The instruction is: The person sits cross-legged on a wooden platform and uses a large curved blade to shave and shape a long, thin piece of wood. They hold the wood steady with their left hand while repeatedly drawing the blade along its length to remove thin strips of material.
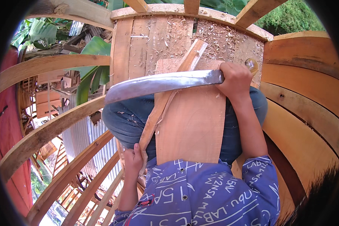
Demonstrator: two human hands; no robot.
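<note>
My right hand (235, 80) is wrapped round the handle of a machete (165, 83), whose rounded butt shows beyond the fist. The broad, slightly curved blade points left and crosses above a long, narrow wooden stick (154, 116). Whether blade and wood touch, I cannot tell. My left hand (134, 161) grips the stick's near end beside my left knee, thumb along it. The stick slants away to the right, its far end past the blade. Beneath it a wide flat board (190, 124) lies across my lap, between my bent legs.
Wood shavings (218, 41) litter the plank platform (139, 49) in front of me. Slatted wooden rails (60, 128) run along my left, with corrugated metal sheets (101, 141) below. A wall of overlapping planks (301, 75) stands close on my right.
</note>
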